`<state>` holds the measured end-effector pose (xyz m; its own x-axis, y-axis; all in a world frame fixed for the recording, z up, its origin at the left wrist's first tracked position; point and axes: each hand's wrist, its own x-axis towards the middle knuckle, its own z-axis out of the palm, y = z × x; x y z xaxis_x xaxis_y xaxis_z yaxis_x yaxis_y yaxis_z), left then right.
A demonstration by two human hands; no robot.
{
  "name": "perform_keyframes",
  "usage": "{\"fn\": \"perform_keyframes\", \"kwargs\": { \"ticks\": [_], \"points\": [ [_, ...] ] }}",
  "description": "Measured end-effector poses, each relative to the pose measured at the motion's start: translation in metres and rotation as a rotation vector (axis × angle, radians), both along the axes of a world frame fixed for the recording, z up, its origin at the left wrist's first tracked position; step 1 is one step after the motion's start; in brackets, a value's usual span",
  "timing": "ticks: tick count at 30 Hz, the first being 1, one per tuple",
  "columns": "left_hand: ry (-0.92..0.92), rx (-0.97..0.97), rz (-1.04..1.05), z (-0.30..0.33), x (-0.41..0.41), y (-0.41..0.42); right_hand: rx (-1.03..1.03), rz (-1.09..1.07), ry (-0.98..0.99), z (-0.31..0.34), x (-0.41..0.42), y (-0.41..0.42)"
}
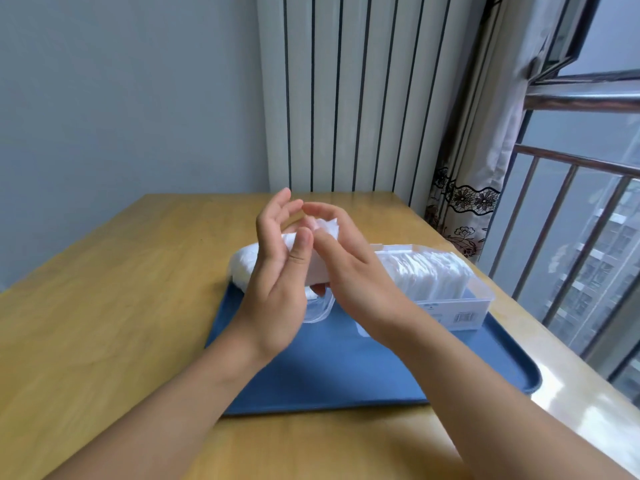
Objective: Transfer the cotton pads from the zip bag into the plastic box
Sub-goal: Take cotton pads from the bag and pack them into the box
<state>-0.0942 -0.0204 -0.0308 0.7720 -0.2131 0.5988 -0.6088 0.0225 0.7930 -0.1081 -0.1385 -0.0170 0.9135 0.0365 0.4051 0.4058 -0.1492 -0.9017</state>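
Observation:
My left hand and my right hand are raised together over the blue tray. Between them they hold a white bunch of cotton pads; its top edge shows by my right fingertips. My left thumb presses on the bunch while the left fingers spread upward. The zip bag, white and bulging, lies on the tray's far left corner, mostly behind my left hand. The clear plastic box stands on the tray's far right with a row of cotton pads upright inside it.
A clear plastic lid or dish lies on the tray under my hands. The tray sits on a wooden table. A radiator is behind the table, with a curtain and a railed window to the right.

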Motion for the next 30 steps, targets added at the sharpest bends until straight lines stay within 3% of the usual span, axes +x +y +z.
{"fn": "perform_keyframes", "kwargs": {
  "ticks": [3,8,14,17,19,21,30],
  "points": [
    [0.033,0.049,0.018,-0.002,0.003,-0.002,-0.089,-0.158,-0.143,-0.001,0.007,-0.004],
    [0.112,0.092,-0.061,-0.006,-0.001,-0.007,-0.216,-0.423,-0.220,-0.003,0.006,-0.006],
    [0.369,-0.197,-0.037,0.004,0.004,-0.002,-0.171,-0.591,-0.140,0.020,0.020,-0.054],
    [0.522,-0.296,-0.180,0.009,0.007,0.004,-0.500,-0.499,0.001,0.026,0.015,-0.095],
    [0.558,-0.301,-0.220,0.010,0.007,0.005,-0.792,-0.378,0.083,0.022,0.012,-0.095],
    [0.569,-0.293,-0.237,0.009,0.006,0.004,-0.947,-0.323,0.109,0.015,0.013,-0.084],
    [0.562,-0.212,-0.223,0.003,0.007,0.001,-0.979,-0.391,0.063,-0.007,0.031,-0.075]
  ]
}}
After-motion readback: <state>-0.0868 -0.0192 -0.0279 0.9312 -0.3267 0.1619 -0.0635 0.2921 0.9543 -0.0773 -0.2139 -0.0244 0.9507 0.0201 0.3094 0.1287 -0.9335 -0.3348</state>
